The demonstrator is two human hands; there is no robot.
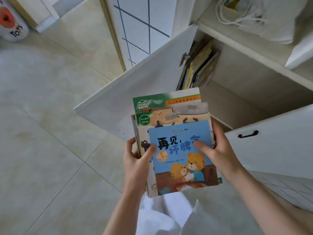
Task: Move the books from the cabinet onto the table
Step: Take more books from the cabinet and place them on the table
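Observation:
I hold a stack of several thin picture books (176, 133) in front of me, above the floor. The top one is blue with cartoon tigers; green and orange covers stick out behind it. My left hand (137, 160) grips the stack's left edge, thumb on the cover. My right hand (218, 150) grips the right edge, thumb on the blue cover. More books (199, 65) lean upright at the left end of the open white cabinet (254, 92). No table is in view.
The cabinet's left door (135, 85) swings open towards me; its right door (274, 143) with a black handle is also open. White cords lie on the shelf above (240, 12). A white toy bin (11, 22) stands far left on the tiled floor.

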